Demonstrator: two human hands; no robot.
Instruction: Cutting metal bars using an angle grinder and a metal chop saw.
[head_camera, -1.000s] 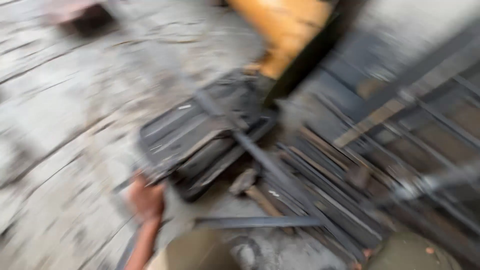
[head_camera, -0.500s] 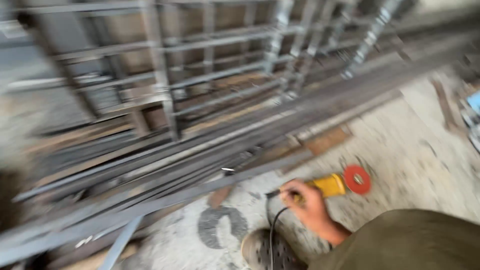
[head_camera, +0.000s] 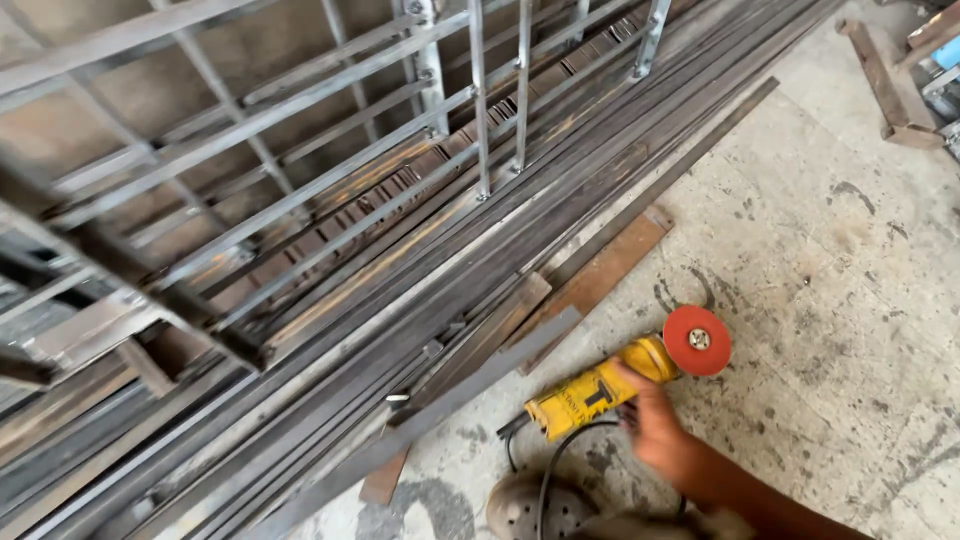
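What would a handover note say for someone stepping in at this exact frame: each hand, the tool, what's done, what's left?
Right hand: on the body of the yellow angle grinder with the red disc, which lies on the concrete floor; whether the fingers have closed round it cannot be told.
Left hand: out of view.
The grinder's black cable loops back toward the person. Beside it lie long grey steel bars and a welded steel grille frame.
Done: hand has reached the grinder.
Left: grinder not yet lifted; disc touches no metal.
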